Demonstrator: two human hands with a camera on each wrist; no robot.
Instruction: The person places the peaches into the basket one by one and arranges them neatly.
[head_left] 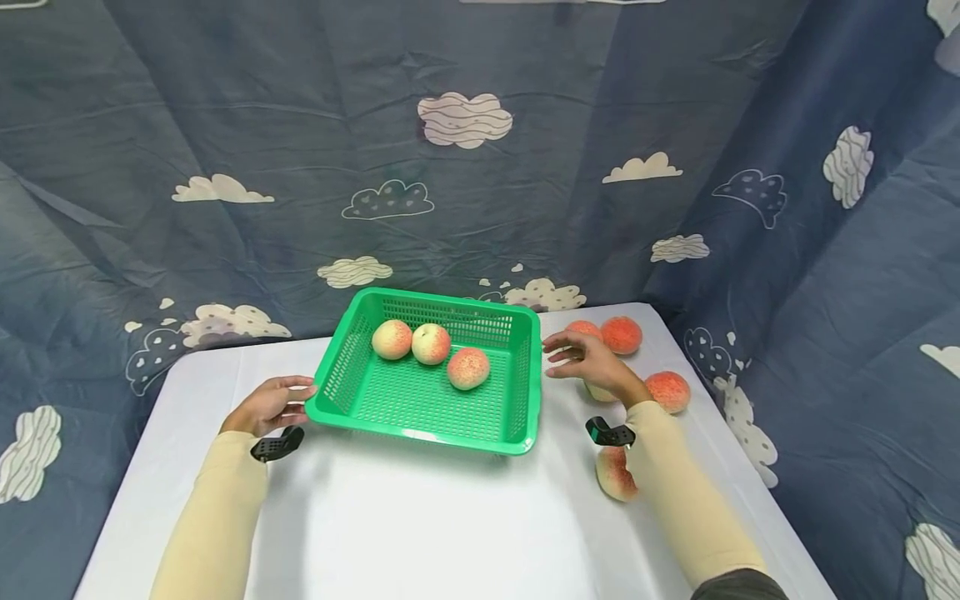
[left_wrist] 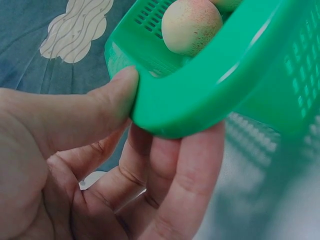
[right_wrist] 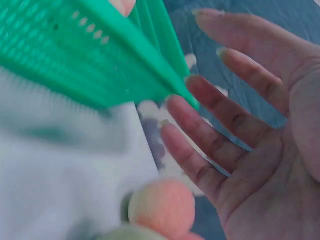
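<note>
A green perforated plastic basket (head_left: 423, 437) hangs a little over the white table, its shadow falling below it. Inside sit three peaches, one pale (head_left: 392, 339), one beside it (head_left: 431, 344) and a speckled one (head_left: 468, 368). My left hand (head_left: 272, 406) pinches the basket's left front corner, thumb (left_wrist: 120, 90) on top of the rim and fingers underneath. On the other side, my right hand (head_left: 588, 360) has its fingers spread and slightly bent, fingertips close to the basket's right rim. In the right wrist view its palm (right_wrist: 260, 185) faces the basket and holds nothing.
Several more peaches lie on the table at the right, including a red one (head_left: 622, 335) at the back, another (head_left: 667, 392) beside the right wrist and one (head_left: 615, 473) partly behind the right sleeve. A dark cloud-patterned curtain (head_left: 300, 150) hangs behind the white table (head_left: 420, 533).
</note>
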